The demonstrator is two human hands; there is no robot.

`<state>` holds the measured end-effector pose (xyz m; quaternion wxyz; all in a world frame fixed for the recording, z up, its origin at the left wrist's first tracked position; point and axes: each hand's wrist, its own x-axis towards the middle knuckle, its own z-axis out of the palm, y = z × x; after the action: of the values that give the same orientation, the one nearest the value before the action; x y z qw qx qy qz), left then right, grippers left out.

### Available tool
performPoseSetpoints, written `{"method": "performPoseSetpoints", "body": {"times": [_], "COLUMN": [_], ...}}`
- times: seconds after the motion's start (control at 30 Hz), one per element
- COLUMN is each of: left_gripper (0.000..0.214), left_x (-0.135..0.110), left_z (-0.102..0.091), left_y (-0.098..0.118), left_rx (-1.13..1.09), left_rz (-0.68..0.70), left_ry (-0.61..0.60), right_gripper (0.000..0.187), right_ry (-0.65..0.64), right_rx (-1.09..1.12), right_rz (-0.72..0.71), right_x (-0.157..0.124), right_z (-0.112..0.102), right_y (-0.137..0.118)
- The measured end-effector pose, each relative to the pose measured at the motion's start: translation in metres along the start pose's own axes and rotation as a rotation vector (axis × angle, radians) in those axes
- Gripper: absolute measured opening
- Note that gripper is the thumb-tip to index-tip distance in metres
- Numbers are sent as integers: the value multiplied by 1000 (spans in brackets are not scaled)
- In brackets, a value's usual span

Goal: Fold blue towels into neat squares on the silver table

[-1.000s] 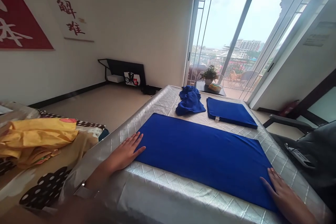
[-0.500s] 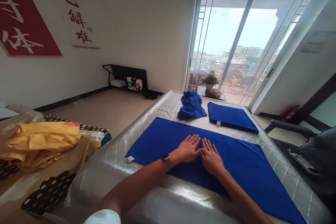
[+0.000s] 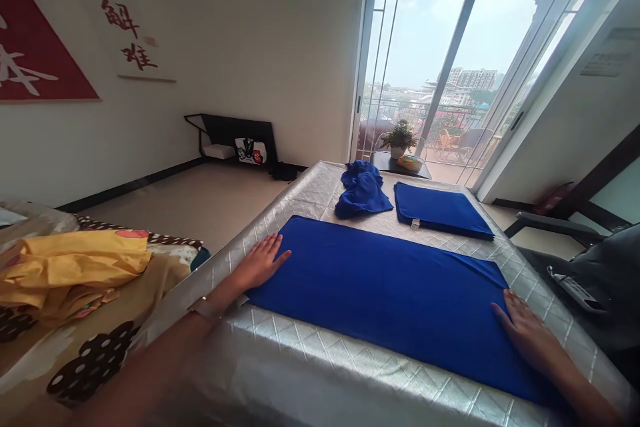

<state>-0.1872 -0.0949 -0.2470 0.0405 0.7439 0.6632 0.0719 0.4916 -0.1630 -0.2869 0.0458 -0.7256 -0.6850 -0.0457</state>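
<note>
A blue cloth [image 3: 385, 293] lies spread in a long folded rectangle on the silver quilted mattress [image 3: 280, 327]. My left hand [image 3: 261, 262] rests flat at the cloth's left end, fingers stretched out. At the opposite end, my right hand [image 3: 527, 327] lies open along the right edge, its fingertips on the fabric. Slight creases show near the cloth's far right corner. Beyond it are a folded stack of blue cloth [image 3: 443, 209] with a white tag and a crumpled blue cloth [image 3: 363, 190].
Left of the mattress, yellow fabric [image 3: 80, 260] lies on patterned bedding [image 3: 150, 293]. A black chair [image 3: 610, 267] stands close on the right. Behind the mattress is a small dark table [image 3: 385, 165] with a potted plant [image 3: 400, 137], before a sliding glass door [image 3: 425, 47].
My hands have slid apart from the middle of the blue cloth, the left one to its left end and the right one to its right end. The view has tilted slightly down.
</note>
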Motion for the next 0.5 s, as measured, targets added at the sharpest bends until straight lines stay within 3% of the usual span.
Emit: {"method": "performPoseSetpoints", "body": {"times": [0.1,0.2,0.27,0.37,0.43,0.5], "left_gripper": [89,91,88,80,74,72], "left_x": [1,15,30,55,68,78], "left_z": [-7,-13,-16,-14,-7,6], "left_y": [-21,-2,33,108,161,203], "left_rx": [4,8,-2,-28,-53,-78], "left_rz": [-22,-3,82,348,512,596], "left_ry": [-42,-14,54,109,134,160], "right_gripper": [79,76,74,69,66,63], "right_ry": [16,82,103,54,-9,-58], "right_rx": [-15,-28,4,51,89,99], "right_rz": [39,-20,-98,-214,-274,-303], "right_x": [0,10,23,46,61,75], "right_z": [0,-16,-32,-56,-64,-63], "right_y": [18,-19,-71,-167,-225,-265]}}
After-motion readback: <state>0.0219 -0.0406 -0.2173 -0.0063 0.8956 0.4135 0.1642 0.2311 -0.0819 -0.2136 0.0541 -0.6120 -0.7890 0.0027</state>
